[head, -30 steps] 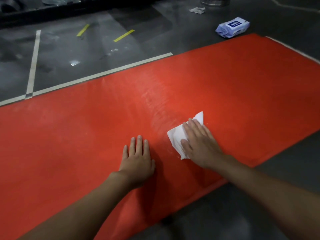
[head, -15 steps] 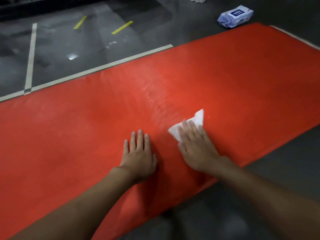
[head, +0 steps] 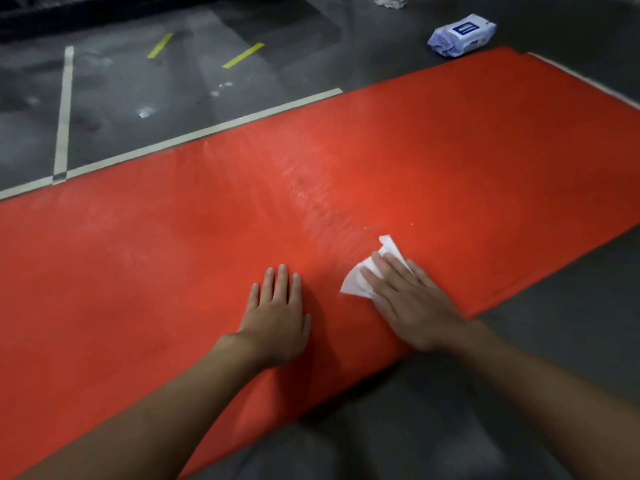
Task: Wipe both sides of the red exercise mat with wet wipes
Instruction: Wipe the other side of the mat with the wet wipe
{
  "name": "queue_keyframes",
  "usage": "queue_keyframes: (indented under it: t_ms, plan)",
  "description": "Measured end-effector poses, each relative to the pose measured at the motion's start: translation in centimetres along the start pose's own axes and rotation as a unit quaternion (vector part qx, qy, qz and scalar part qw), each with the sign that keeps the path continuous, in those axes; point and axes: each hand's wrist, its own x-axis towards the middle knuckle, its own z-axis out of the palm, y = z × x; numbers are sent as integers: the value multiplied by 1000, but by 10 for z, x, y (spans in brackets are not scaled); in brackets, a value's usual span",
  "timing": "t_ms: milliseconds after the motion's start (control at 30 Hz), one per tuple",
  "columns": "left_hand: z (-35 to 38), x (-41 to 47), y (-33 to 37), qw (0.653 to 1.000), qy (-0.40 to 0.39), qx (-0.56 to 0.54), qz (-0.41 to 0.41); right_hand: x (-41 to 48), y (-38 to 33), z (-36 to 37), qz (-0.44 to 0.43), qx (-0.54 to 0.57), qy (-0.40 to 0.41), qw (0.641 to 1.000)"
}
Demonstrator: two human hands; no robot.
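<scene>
Down on the dark floor, we see the red exercise mat spread flat, running from near left to far right. Our left hand lies flat on it, fingers straight, holding nothing. Just right of it, our right hand presses a white wet wipe against the mat near its near edge, fingers extended. A wipes pack sits beyond the far edge, a crumpled wipe farther off.

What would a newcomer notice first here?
The red mat fills most of the view, flat on the dark floor. Near its front edge the right hand presses a white wipe down, the left hand flat beside it. A wipes pack lies on the floor past the far edge.
</scene>
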Motion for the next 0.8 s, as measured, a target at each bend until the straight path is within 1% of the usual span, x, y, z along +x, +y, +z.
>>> queue_keyframes:
  t_ms: [33, 67, 100, 133, 167, 200, 233, 300, 333, 367, 400, 433, 467, 500, 533, 567, 600, 633, 667, 700, 733, 767, 800]
  plan:
    - [3, -4, 1, 1000, 1, 7, 2, -1, -9, 2, 37, 5, 10, 999]
    - [5, -8, 3, 1000, 2, 9, 1, -5, -23, 8, 43, 8, 15, 999]
    - [6, -8, 4, 1000, 4, 8, -3, -10, -37, 13, 13, 16, 11, 1000]
    - [6, -10, 5, 1000, 3, 3, -6, -19, -45, 16, -40, 11, -1, 999]
    - [5, -11, 6, 1000, 3, -3, -6, -25, -41, 14, -85, -6, -13, 996]
    - [6, -13, 5, 1000, 3, -7, -4, -28, -26, 11, -101, -19, -20, 995]
    - [7, -16, 4, 1000, 3, -6, 1, -25, -9, 8, -80, -20, -18, 996]
    - [12, -25, 1, 1000, 0, 8, 12, -28, 5, 3, 49, -13, -1, 999]
    - [14, -28, 2, 1000, 1, 16, 13, -30, -4, 4, 98, 1, 9, 995]
    - [15, -31, 2, 1000, 3, 22, 12, -33, -19, 10, 104, 16, 14, 994]
    - [15, -31, 4, 1000, 6, 22, 8, -37, -36, 16, 72, 17, 11, 997]
    - [14, -31, 6, 1000, 7, 19, 6, -45, -49, 19, 9, -1, -5, 1000]
    - [12, -31, 7, 1000, 8, 12, 6, -51, -50, 18, -57, -22, -7, 998]
    - [12, -31, 7, 1000, 9, 6, 8, -53, -40, 17, -96, -54, 12, 994]
    - [12, -32, 5, 1000, 8, 0, 11, -51, -25, 12, -80, -70, 7, 994]
    - [14, -34, 2, 1000, 6, -4, 14, -49, -16, 8, -28, -55, 13, 998]
    - [14, -34, 0, 1000, 9, 1, 20, -49, -10, 6, 45, -29, 21, 998]
    - [17, -36, -1, 1000, 11, 8, 23, -50, -17, 8, 89, -8, 27, 996]
    - [18, -38, -1, 1000, 13, 13, 21, -51, -34, 10, 77, 6, 31, 997]
    - [19, -39, 0, 1000, 13, 11, 15, -53, -53, 16, 25, 8, 23, 999]
    - [18, -38, 3, 1000, 12, 4, 11, -59, -69, 20, -45, 9, 17, 999]
    - [17, -38, 4, 1000, 12, -7, 9, -62, -75, 22, -110, -5, 18, 994]
    - [15, -38, 4, 1000, 12, -16, 11, -62, -68, 20, -147, -23, 10, 989]
